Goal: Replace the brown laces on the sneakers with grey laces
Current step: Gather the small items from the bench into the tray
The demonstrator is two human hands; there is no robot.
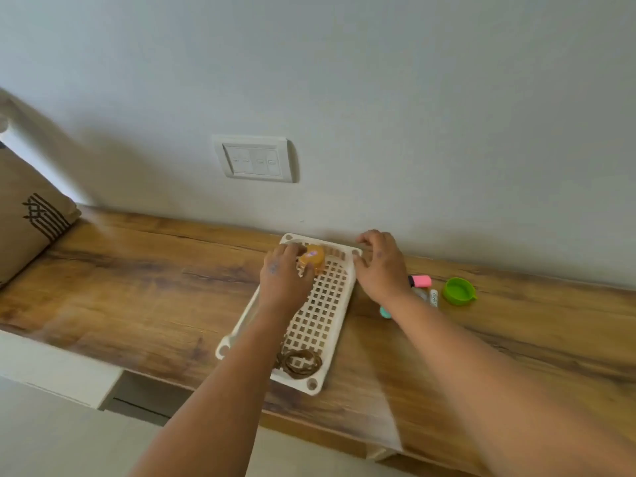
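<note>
Laces (pixel 300 363) in tray (pixel 339 342) on shelf (pixel 137 287)

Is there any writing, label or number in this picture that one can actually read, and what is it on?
No text here can be read.
Orange roll in the left hand: a pinkish label, too blurred.
White tube beside the right hand: dark print, too small.
Wall switch plate: small marks on the keys, unreadable.
Cushion: a dark woven pattern, not letters.
</note>
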